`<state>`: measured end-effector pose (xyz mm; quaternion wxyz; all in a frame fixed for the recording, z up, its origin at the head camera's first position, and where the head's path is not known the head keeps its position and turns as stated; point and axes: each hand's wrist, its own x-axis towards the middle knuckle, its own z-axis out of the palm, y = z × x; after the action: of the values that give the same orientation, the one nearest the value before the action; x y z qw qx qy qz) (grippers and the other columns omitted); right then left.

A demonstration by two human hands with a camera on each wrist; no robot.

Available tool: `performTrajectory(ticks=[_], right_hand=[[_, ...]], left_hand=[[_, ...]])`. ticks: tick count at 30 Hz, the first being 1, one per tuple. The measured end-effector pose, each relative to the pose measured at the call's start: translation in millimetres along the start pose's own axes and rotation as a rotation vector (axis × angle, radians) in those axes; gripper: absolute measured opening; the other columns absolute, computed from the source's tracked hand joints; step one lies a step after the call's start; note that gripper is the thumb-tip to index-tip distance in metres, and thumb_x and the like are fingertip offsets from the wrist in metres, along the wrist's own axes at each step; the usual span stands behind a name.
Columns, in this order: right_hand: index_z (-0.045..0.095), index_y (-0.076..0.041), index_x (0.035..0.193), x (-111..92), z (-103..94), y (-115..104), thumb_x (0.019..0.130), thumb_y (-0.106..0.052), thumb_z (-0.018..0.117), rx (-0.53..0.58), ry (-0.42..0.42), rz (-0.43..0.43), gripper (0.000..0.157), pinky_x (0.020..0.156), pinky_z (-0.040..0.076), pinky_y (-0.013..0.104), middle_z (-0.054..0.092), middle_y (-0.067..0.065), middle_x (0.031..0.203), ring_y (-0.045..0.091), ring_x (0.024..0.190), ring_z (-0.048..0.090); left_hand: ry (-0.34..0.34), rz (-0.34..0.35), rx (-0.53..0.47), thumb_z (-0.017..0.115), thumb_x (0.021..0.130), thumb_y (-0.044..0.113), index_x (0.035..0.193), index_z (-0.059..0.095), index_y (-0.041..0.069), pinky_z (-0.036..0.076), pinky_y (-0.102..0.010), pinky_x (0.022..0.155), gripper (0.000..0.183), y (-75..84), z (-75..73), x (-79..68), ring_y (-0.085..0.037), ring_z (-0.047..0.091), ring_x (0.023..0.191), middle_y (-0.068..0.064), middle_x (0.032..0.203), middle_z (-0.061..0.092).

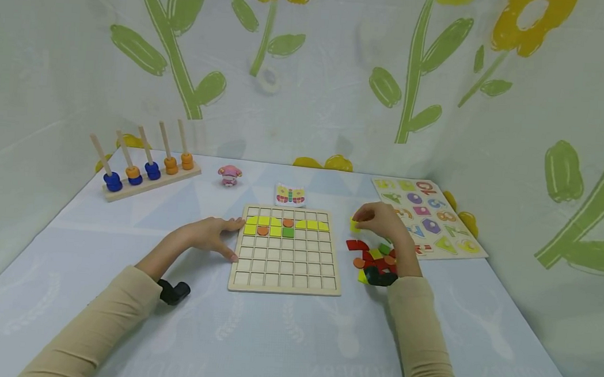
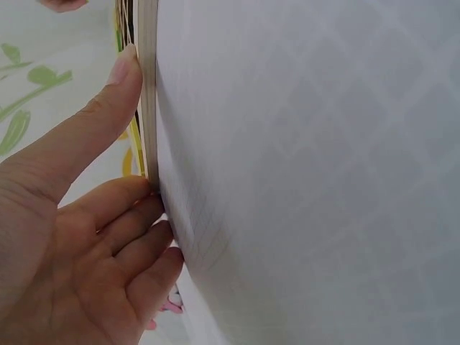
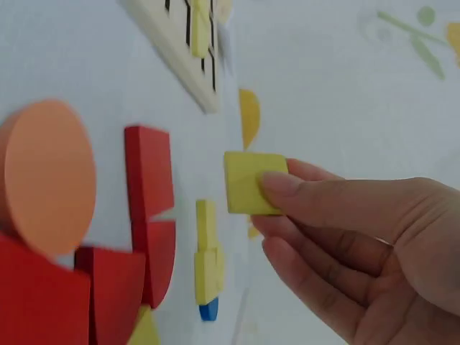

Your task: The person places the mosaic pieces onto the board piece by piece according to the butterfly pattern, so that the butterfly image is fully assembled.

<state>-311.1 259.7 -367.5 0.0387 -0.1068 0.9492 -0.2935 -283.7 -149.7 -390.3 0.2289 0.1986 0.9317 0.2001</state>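
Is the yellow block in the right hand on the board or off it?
Off: the right hand pinches the yellow block beside the board, with a gap between them.

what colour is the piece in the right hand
The piece is yellow, clearest in the right wrist view.

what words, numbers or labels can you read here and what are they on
"10", red, on the number-and-shape puzzle board
"8", orange, same board
The board's other figures: too small to read for certain
Lettering on the tablecloth: too faint to read
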Motion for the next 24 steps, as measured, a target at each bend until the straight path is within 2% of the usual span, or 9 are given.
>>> performTrajectory(ticks=[4, 10, 13, 18, 24], right_hand=[[0.073, -0.009, 0.097, 2, 5.0, -14, 0.087, -0.013, 0.072, 0.024, 0.056, -0.039, 0.011, 0.083, 0.052, 0.04, 0.071, 0.006, 0.094, 0.024, 0.089, 0.063], [0.074, -0.007, 0.096, 6, 19.4, -32, 0.088, -0.012, 0.072, 0.054, 0.112, -0.144, 0.01, 0.078, 0.054, 0.037, 0.071, 0.006, 0.092, 0.022, 0.084, 0.065], [0.074, -0.007, 0.097, 6, 28.0, -43, 0.089, -0.011, 0.07, 0.077, 0.101, -0.176, 0.01, 0.079, 0.055, 0.036, 0.071, 0.006, 0.093, 0.022, 0.085, 0.067], [0.074, -0.004, 0.101, 6, 41.6, -57, 0.089, -0.007, 0.069, 0.086, 0.033, -0.227, 0.013, 0.081, 0.055, 0.033, 0.072, 0.007, 0.098, 0.02, 0.087, 0.067], [0.074, -0.005, 0.101, 7, 53.7, -65, 0.089, -0.003, 0.068, 0.087, -0.026, -0.245, 0.013, 0.079, 0.055, 0.028, 0.072, 0.005, 0.098, 0.017, 0.086, 0.067]], left_hand=[[0.001, -0.001, 0.002, 0.08, 0.075, 0.045, 0.152, 0.026, 0.009, 0.022, -0.059, 0.11, 0.101, -0.6, 1.3, 0.9, -0.041, 0.019, 0.142, -0.02, 0.155, 0.021], [0.001, 0.004, 0.005, 0.08, 0.075, 0.046, 0.151, 0.027, 0.008, 0.022, -0.06, 0.11, 0.101, 0.2, 1.7, 0.4, -0.042, 0.019, 0.142, -0.021, 0.155, 0.021], [-0.001, 0.0, 0.002, 0.08, 0.075, 0.045, 0.152, 0.026, 0.008, 0.022, -0.059, 0.11, 0.1, 1.0, 1.1, -0.2, -0.041, 0.019, 0.142, -0.02, 0.155, 0.021], [-0.002, -0.001, 0.001, 0.08, 0.076, 0.044, 0.152, 0.026, 0.008, 0.021, -0.059, 0.111, 0.1, 2.0, 0.4, -0.3, -0.041, 0.018, 0.142, -0.02, 0.155, 0.02], [0.0, 0.014, 0.011, 0.08, 0.076, 0.045, 0.152, 0.027, 0.008, 0.022, -0.059, 0.11, 0.1, 0.6, 1.2, 1.1, -0.041, 0.018, 0.142, -0.02, 0.155, 0.021]])
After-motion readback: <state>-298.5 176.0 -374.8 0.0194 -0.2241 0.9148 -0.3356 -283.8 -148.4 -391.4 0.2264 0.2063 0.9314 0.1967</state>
